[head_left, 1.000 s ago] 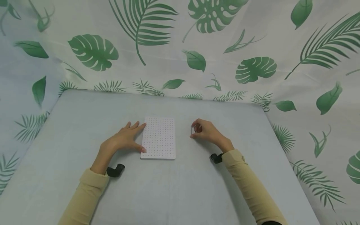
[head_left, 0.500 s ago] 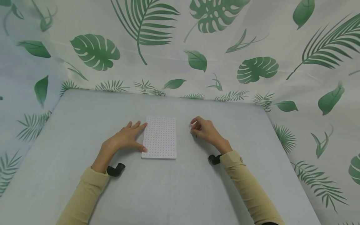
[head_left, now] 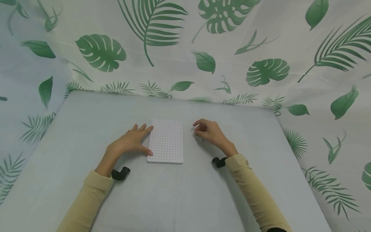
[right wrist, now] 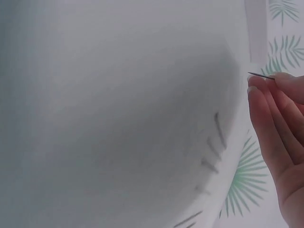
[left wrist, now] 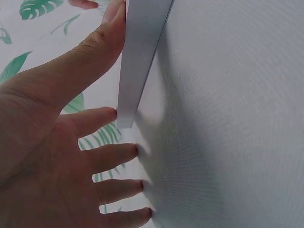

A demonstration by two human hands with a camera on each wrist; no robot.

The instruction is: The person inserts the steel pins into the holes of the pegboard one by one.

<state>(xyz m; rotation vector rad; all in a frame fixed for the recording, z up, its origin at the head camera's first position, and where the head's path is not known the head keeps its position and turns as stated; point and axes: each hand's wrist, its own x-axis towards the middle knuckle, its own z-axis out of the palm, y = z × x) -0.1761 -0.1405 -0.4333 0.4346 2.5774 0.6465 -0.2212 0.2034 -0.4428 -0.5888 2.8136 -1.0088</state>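
Note:
A white board with rows of small holes (head_left: 166, 141) lies flat on the table. My left hand (head_left: 127, 141) has its fingers spread, thumb and index fingertips touching the board's left edge. In the left wrist view, the board's side edge (left wrist: 137, 52) rises beside the thumb, and the other fingertips touch the table. To the right of the board, my right hand (head_left: 213, 132) is above the table. Seen from the right wrist, its thumb and fingertips pinch a thin dark metal pin (right wrist: 260, 75) with a pointed end sticking out.
Several thin dark pins (right wrist: 221, 130) lie on the table under the right hand, blurred in the right wrist view. A pale cloth covers the table (head_left: 174, 196). Leaf-printed cloth (head_left: 174, 64) hangs at the back and sides. A black wrist camera (head_left: 121, 174) sits by each cuff.
My right hand has moved slightly left, towards the board, and its grip has shifted. Two thin upright lines showed between its fingertips one second ago; one shows now. The left hand stays at the board.

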